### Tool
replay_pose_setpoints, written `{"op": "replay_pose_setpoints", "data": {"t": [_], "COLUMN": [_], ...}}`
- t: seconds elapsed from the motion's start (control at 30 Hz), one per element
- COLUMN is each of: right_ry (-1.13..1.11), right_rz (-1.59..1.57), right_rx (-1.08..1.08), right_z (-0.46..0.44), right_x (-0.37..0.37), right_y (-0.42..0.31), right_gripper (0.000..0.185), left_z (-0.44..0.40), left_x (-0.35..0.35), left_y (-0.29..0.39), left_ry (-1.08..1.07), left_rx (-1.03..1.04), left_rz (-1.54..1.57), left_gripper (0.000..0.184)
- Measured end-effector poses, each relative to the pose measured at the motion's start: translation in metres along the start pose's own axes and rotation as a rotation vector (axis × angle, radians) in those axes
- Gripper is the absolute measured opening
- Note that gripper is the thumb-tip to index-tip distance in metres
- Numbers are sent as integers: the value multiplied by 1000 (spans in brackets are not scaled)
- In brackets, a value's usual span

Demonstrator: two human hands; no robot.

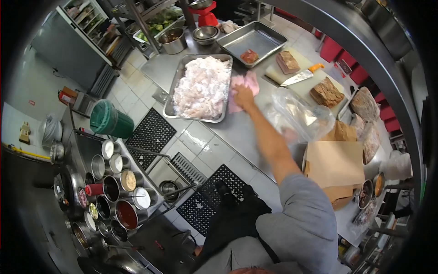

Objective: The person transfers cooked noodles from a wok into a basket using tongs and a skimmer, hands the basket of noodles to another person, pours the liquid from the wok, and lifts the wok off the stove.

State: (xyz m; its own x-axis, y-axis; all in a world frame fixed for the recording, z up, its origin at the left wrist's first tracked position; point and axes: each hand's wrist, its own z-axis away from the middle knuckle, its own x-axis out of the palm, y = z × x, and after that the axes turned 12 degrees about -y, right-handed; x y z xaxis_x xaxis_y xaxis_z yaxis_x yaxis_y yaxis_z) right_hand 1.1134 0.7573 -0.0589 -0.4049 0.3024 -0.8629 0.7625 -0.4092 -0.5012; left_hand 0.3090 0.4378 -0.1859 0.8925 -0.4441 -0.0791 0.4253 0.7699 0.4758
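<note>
My right hand [244, 97] presses down on a pink cloth [250, 82] on the steel table, its fingers bunched into the fabric. Just left of the cloth stands a deep metal tray [171, 107] heaped with pale, white-coated pieces of raw meat [200, 86]. A crumpled clear plastic bag [301, 114] lies to the right of my forearm. By the left side of my body, a small patch of skin [198, 250] shows; it may be my left hand, but its fingers cannot be made out.
Behind the cloth, a shallow tray [253, 39] holds one reddish piece. A knife [301, 76] and meat blocks [327, 92] lie on a cutting board [310, 64]. Brown cardboard [335, 162] is at right. Sauce pots [127, 214] and a green bin [112, 119] stand at left.
</note>
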Motion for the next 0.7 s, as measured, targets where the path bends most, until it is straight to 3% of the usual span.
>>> {"op": "replay_pose_setpoints", "data": {"t": [0.07,0.17,0.27,0.37,0.47,0.57,0.63,0.7], "right_ry": [143,226,31,72,143,441,697,552], "right_rz": [54,-33,-354,-633,-656,-589,-362,-177], "right_rx": [87,-114,-210,-91,-61,-49,-84,75], "right_z": [65,176,271,296,266,221,193,186], "right_x": [21,33,26,10,-54,-82,-70,-46], "right_y": [-27,-75,-115,-121,-124,-126,-115,-110], "right_gripper": [31,29,24,21,19,19,26,35], "left_z": [-22,-53,-67,-74,-53,-33,0,5], "left_x": [-13,-27,-14,12,40,60,71,56], "left_y": [19,56,114,155,171,147,123,62], "left_ry": [-65,-89,-125,-43,-165,-90,12,81], "left_rx": [104,133,189,231,321,237,243,320], "left_rz": [110,182,199,-57,51,-55,-183,-367], "left_gripper": [20,22,25,26,26,25,21,17]}}
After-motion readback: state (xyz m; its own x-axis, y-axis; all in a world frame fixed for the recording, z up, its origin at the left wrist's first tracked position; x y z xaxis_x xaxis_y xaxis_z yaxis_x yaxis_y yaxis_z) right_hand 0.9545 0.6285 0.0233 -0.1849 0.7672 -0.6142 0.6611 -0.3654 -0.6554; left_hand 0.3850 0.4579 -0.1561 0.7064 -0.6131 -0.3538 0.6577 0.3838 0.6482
